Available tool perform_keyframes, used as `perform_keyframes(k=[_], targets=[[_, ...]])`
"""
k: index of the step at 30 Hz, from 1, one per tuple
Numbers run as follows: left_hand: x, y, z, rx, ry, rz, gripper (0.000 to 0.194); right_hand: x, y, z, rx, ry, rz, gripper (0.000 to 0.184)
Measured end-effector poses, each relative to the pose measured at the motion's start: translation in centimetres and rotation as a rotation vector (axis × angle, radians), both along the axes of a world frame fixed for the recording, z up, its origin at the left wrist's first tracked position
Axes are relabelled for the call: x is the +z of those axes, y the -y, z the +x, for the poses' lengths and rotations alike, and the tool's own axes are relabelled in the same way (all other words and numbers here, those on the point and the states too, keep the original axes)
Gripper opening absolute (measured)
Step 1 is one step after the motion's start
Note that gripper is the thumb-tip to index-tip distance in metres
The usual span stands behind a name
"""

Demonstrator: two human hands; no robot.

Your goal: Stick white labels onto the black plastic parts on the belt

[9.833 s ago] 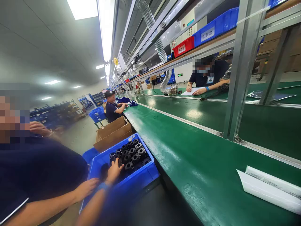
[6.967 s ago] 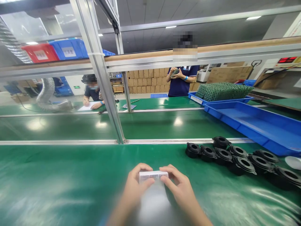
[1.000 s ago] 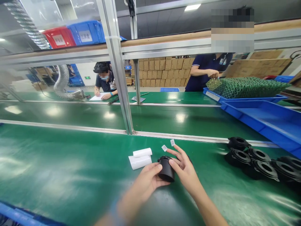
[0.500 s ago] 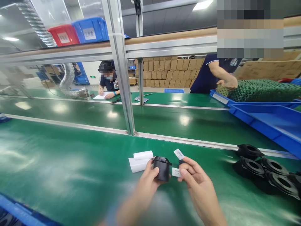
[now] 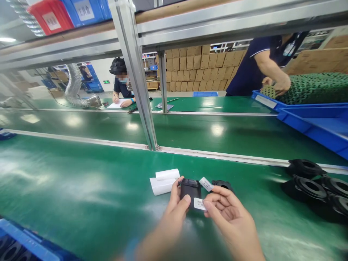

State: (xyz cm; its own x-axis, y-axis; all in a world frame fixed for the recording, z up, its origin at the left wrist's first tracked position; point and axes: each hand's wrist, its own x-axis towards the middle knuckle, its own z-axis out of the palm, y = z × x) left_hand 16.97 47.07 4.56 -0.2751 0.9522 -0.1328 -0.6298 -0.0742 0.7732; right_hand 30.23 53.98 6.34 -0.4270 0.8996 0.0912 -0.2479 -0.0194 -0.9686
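Observation:
My left hand (image 5: 174, 214) grips a small black cylindrical part (image 5: 190, 189) above the green table (image 5: 81, 181). My right hand (image 5: 231, 217) pinches a small white label (image 5: 199, 204) against the part's side. A second white label (image 5: 206, 183) sticks up from a right fingertip. A roll of white label paper (image 5: 164, 181) lies on the table just left of the part. Another black part (image 5: 223, 185) lies right behind my right hand.
Several black ring-shaped parts (image 5: 312, 185) lie at the right. Blue trays (image 5: 312, 123) stand at the far right, one with green mesh pieces (image 5: 312, 87) that a person in dark blue (image 5: 261, 65) handles. A metal post (image 5: 138, 83) rises mid-table. Another person writes across the belt (image 5: 121, 87). A blue bin's edge (image 5: 24, 243) shows lower left.
My right thumb and finger have brought the lower label up against the black part's side. The part has turned in my left hand. The view has tilted down a little.

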Motion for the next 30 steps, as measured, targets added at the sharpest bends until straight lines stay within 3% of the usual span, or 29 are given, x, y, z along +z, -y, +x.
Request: perform_keyframes(k=[11, 23, 30], targets=[[-0.1, 0.4, 0.1, -0.01, -0.098, 0.011, 0.059, 1.7, 1.2, -0.7, -0.054, 0.06, -0.039, 0.046], [-0.7, 0.4, -0.1, -0.026, -0.094, 0.045, 0.056, 1.7, 1.2, -0.8, -0.024, 0.037, -0.048, 0.046], [0.0, 0.3, -0.1, -0.026, -0.04, 0.026, 0.062, 1.9, 1.2, -0.7, -0.016, 0.044, -0.051, 0.047]])
